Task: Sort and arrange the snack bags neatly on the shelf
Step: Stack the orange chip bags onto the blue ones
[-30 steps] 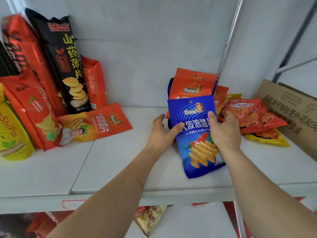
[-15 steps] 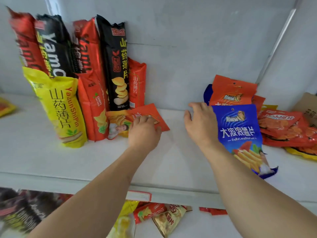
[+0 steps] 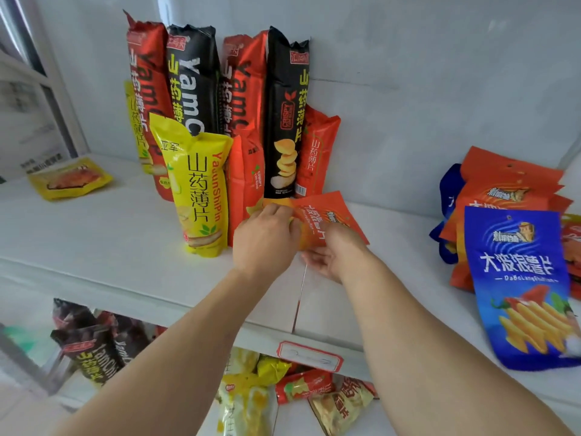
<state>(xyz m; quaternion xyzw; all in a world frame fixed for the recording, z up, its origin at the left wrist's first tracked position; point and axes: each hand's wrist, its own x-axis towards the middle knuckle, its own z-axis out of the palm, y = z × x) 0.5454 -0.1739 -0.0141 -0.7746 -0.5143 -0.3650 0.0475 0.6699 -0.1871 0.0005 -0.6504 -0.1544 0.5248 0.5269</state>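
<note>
Bottom of frame: lower shelf with loose bags, black bag lower left, yellow and gold ones at centre. Red label holder on the upper shelf front edge.

Frame centre: both hands on the orange bag. Left hand pinches its left end, fingers closed on the edge. Right hand is under/over the near right part, thumb on top, fingers curled below; how firm the hold is, can't tell, the bag hides the fingertips. Bag lies roughly flat, long axis left-right across the frame, tilted up toward upper right, print upside down to camera. It looks slightly lifted off the shelf, not sure.

Right of frame: blue bag flat, long axis near-far, top away from camera, overlapping an orange/blue stack behind it.

Behind the hands: yellow bag upright, then tall red and black bags standing against the wall. Small yellow pouch flat at far left.
</note>
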